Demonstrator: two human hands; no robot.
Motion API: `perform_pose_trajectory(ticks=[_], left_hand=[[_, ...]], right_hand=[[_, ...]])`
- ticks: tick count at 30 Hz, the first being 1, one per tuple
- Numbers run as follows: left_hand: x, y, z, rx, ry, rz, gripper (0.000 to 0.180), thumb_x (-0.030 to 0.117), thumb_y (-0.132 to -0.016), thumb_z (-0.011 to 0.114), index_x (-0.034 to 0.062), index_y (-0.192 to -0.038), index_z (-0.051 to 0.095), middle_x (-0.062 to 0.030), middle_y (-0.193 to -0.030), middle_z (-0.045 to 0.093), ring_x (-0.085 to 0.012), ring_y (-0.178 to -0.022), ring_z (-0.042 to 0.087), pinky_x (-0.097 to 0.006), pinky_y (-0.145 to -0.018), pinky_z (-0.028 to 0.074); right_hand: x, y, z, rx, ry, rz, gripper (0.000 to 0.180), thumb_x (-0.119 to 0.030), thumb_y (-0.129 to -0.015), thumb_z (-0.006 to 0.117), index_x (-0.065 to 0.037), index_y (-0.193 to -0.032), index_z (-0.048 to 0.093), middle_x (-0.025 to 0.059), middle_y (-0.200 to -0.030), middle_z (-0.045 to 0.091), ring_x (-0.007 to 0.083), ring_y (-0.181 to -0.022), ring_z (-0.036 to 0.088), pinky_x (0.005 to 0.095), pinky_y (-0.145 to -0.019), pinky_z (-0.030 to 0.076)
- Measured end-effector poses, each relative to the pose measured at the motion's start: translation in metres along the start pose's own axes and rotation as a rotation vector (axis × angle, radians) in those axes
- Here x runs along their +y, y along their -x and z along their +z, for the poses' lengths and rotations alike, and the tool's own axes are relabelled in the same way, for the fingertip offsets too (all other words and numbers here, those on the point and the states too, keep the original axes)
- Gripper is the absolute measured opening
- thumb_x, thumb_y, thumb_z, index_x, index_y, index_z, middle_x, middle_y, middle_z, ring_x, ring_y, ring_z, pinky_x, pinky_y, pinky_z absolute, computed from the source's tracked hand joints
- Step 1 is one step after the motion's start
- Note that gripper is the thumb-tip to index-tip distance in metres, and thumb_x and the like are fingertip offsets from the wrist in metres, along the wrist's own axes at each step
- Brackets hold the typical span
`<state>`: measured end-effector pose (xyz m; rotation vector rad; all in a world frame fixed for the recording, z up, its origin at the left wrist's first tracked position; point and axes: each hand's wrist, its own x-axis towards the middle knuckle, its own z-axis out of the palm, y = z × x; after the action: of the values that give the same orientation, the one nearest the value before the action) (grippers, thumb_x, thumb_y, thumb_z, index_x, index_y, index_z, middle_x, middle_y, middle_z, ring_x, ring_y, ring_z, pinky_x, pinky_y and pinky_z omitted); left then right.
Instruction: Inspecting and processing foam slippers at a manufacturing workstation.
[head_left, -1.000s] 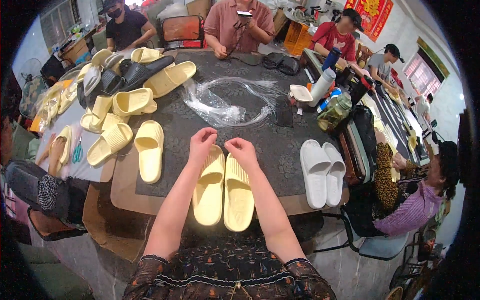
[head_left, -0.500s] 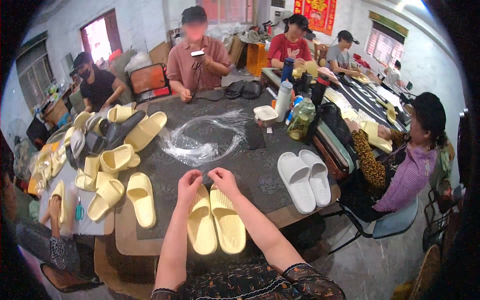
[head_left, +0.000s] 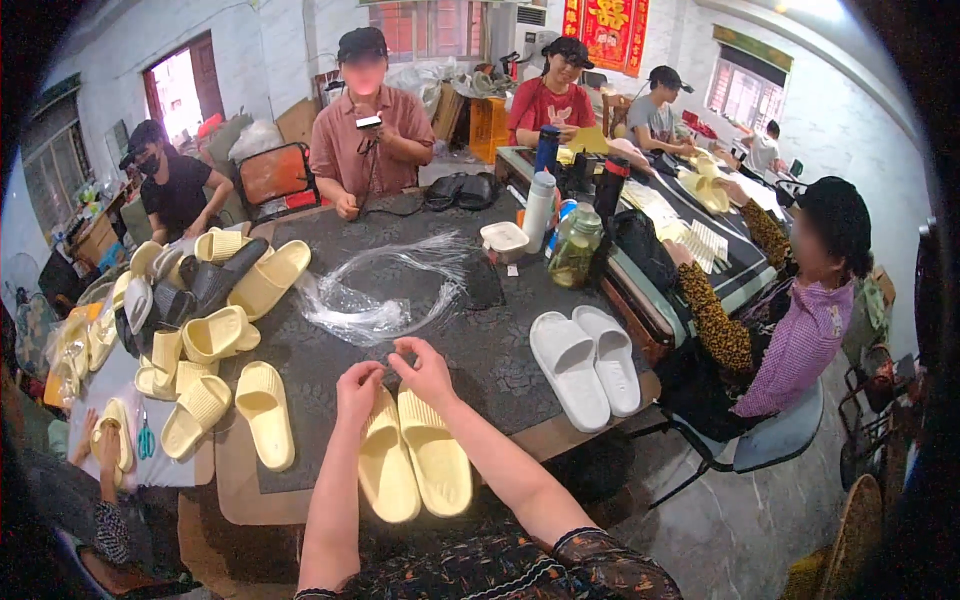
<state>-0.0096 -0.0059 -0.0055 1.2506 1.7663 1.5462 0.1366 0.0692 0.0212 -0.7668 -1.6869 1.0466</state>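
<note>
Near the table's front edge a pair of pale yellow slide slippers (head_left: 438, 465) lies side by side, toes away from me. Over their ribbed straps are both my hands. My left hand (head_left: 357, 393) has its fingertips pinched together above the left slipper. Just right of it, my right hand (head_left: 426, 373) is bent, thumb and fingers curled toward the left one. Anything between the fingertips is too thin or hidden to make out. Beyond the hands lies a loose coil of clear plastic strands (head_left: 385, 300), with a crumpled clear bag among it.
Grey slippers (head_left: 585, 370) lie to the right, a single yellow slipper (head_left: 265, 415) to the left. A heap of yellow and dark slippers (head_left: 215, 300) fills the far left. Bottles, a glass jar (head_left: 576, 250) and a white tub (head_left: 504, 240) stand right of centre. Several people sit or stand around.
The whole view has shifted slightly. My right hand has risen a little and its fingers have moved. At the right, a person's arm has stretched farther over the other table.
</note>
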Motion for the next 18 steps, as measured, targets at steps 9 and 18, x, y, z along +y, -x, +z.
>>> perform_pose_trajectory(ticks=[9,18], left_hand=[[0.014,0.01,0.011,-0.004,-0.251,0.207,0.013,0.005,-0.084,0.06,-0.0009,-0.095,0.065,-0.0091,-0.081,0.067,-0.0152,-0.072,0.063,-0.028,-0.067,0.05],[0.029,0.015,0.007,0.012,-0.214,0.059,0.012,0.01,-0.084,0.064,0.0016,-0.092,0.067,-0.0057,-0.077,0.067,-0.0121,-0.068,0.06,-0.027,-0.065,0.049]], right_hand=[[0.0,0.009,-0.018,-0.09,0.34,0.051,0.022,-0.027,-0.084,0.066,-0.007,-0.091,0.066,0.0077,-0.074,0.067,0.023,-0.065,0.064,0.0341,-0.06,0.048],[0.0,0.013,-0.012,0.0,0.132,-0.114,0.02,-0.025,-0.085,0.067,-0.008,-0.095,0.068,0.0043,-0.084,0.068,0.016,-0.076,0.065,0.0307,-0.061,0.049]])
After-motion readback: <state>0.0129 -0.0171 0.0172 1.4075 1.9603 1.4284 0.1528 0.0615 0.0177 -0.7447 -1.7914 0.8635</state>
